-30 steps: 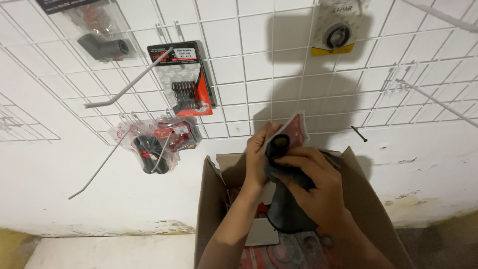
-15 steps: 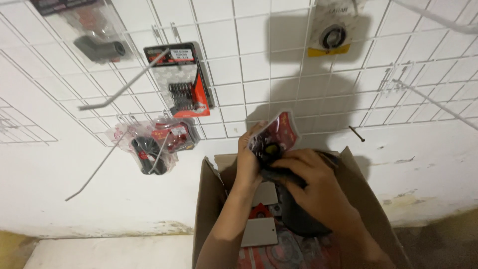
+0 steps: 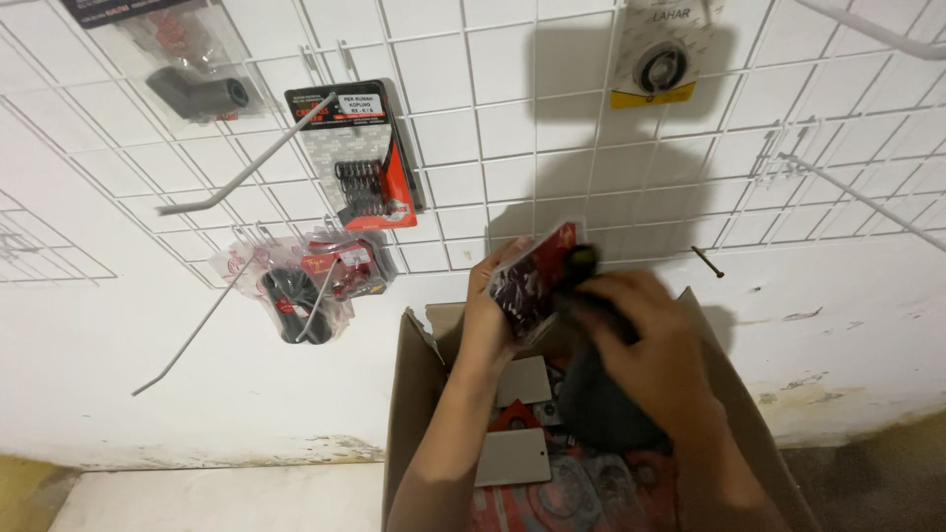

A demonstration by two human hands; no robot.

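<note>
- Red and black, the small carded packet (image 3: pixel 532 281) sits just above the open cardboard box (image 3: pixel 414 394), in front of the lower edge of the white wire grid panel (image 3: pixel 493 118).
- Judging by its thin card and clear film, the packet should be light and a little bendy, with slick plastic faces; the firm card edges look like the safest place to pinch it.
- Left hand (image 3: pixel 493 300) rises out of the box, forearm upright, fingers closed around the packet's left edge with the thumb across its face.
- Right hand (image 3: pixel 645 340) comes in from the box's right side, knuckles up, fingers curled over a dark, rounded object (image 3: pixel 601 404) and touching the packet's right edge; whether it grips the packet as well cannot be told.
- Inside the box, below the hands, lie more red packets and two grey cards (image 3: pixel 512 458).
- Left of the box, on the grid, hang a bagged black ring part (image 3: pixel 296 291) and, higher, a carded set of black springs (image 3: pixel 360 158); a yellow-edged packet (image 3: pixel 660 59) hangs above the box.
</note>
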